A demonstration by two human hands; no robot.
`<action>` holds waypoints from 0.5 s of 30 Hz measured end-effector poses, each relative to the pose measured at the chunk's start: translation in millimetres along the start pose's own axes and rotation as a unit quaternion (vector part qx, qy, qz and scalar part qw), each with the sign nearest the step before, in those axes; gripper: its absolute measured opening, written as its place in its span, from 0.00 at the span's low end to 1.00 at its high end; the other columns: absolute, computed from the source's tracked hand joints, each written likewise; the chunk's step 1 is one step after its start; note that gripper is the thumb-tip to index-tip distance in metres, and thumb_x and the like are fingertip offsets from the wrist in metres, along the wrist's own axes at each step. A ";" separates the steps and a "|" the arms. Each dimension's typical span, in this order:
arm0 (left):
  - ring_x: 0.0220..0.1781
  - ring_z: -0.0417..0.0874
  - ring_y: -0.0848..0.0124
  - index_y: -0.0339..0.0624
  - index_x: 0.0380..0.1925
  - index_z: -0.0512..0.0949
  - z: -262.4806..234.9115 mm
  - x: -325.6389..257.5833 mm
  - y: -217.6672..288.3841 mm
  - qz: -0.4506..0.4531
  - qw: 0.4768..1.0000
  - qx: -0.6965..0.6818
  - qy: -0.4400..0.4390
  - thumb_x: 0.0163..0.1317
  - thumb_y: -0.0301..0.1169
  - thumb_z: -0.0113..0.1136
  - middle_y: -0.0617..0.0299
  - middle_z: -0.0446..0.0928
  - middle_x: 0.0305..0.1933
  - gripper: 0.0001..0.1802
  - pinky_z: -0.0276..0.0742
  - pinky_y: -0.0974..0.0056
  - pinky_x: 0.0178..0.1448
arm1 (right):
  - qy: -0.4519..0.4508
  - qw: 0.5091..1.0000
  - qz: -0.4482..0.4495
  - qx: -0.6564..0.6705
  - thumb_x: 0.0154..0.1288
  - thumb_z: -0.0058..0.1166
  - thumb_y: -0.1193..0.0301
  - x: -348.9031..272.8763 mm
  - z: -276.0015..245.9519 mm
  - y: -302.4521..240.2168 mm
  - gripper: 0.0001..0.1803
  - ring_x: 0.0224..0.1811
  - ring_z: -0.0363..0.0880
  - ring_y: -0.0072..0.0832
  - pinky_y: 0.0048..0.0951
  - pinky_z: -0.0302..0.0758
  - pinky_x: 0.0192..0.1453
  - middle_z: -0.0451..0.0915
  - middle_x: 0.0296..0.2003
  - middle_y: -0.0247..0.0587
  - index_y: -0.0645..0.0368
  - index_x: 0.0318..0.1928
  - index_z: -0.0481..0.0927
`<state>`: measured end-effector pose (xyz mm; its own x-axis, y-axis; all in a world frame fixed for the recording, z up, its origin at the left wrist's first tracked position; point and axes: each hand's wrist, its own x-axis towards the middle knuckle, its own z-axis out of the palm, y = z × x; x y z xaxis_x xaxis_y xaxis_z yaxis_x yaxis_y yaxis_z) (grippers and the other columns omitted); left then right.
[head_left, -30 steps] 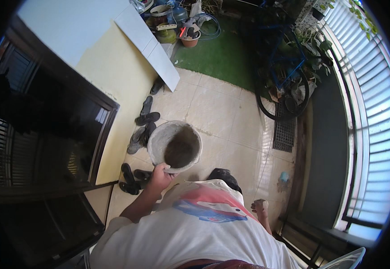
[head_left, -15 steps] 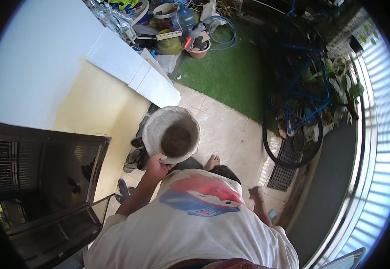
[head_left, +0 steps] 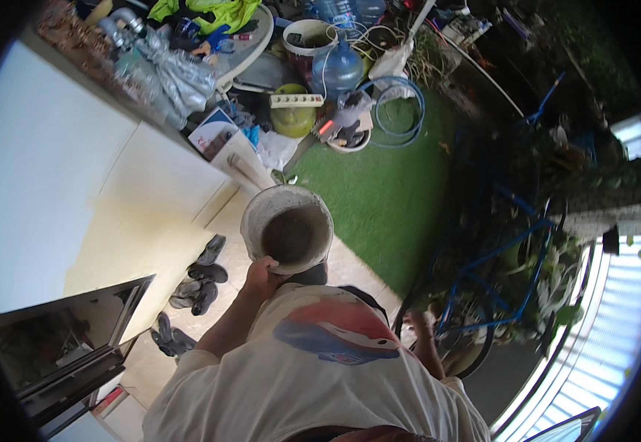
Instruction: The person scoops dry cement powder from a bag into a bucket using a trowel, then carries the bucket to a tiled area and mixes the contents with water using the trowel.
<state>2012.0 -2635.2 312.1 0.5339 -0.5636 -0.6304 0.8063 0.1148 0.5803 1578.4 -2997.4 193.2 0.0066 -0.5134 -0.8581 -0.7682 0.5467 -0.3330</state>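
Observation:
My left hand (head_left: 262, 275) grips the near rim of a grey, dirt-crusted bucket (head_left: 267, 215), thumb over the edge. The bucket is held in front of my body with its mouth facing up. Its inside looks dark at the bottom, and what lies there, if anything, I cannot make out. On the other side of my body, my right hand (head_left: 418, 323) hangs low near the blue bicycle (head_left: 482, 322). Blur and shadow hide how its fingers are set.
Green artificial turf (head_left: 368, 214) lies ahead beyond pale floor tiles. Across the far side are a yellow-green pot (head_left: 291, 121), a power strip (head_left: 296, 101), a water jug (head_left: 337, 70) and a coiled blue hose (head_left: 417, 132). Dark shoes (head_left: 205, 296) line the left wall.
I have moved forward toward the turf, and the far clutter is nearer. The bucket stays in my left hand. The bicycle now stands closer beside my right hand.

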 end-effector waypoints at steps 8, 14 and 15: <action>0.61 0.81 0.49 0.31 0.59 0.71 70.3 128.0 96.4 -0.032 0.983 -0.134 0.123 0.58 0.23 0.54 0.46 0.77 0.55 0.26 0.81 0.41 0.67 | -0.060 0.996 -0.060 -0.031 0.69 0.59 0.72 103.2 40.7 -229.0 0.05 0.22 0.82 0.30 0.32 0.77 0.23 0.82 0.24 0.35 0.55 0.34 0.83; 0.60 0.84 0.49 0.36 0.59 0.77 44.3 202.7 72.8 0.024 0.959 -0.193 0.205 0.65 0.42 0.63 0.46 0.81 0.58 0.28 0.84 0.43 0.60 | -0.147 0.979 -0.061 -0.126 0.67 0.60 0.69 252.5 131.3 -465.3 0.07 0.20 0.78 0.29 0.33 0.70 0.20 0.78 0.24 0.35 0.53 0.31 0.78; 0.59 0.85 0.49 0.38 0.57 0.79 76.6 210.1 99.6 -0.006 0.961 0.156 0.229 0.63 0.45 0.66 0.45 0.83 0.56 0.28 0.83 0.45 0.59 | -0.150 0.955 -0.147 -0.210 0.67 0.60 0.68 286.7 140.4 -512.7 0.08 0.22 0.79 0.31 0.35 0.71 0.23 0.79 0.25 0.38 0.54 0.30 0.78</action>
<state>2185.0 -2804.8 276.9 0.6393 -0.1361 -0.7569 0.7352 -0.1803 0.6534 2064.0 -3332.0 63.0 0.3965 -0.3569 -0.8458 -0.8932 0.0626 -0.4452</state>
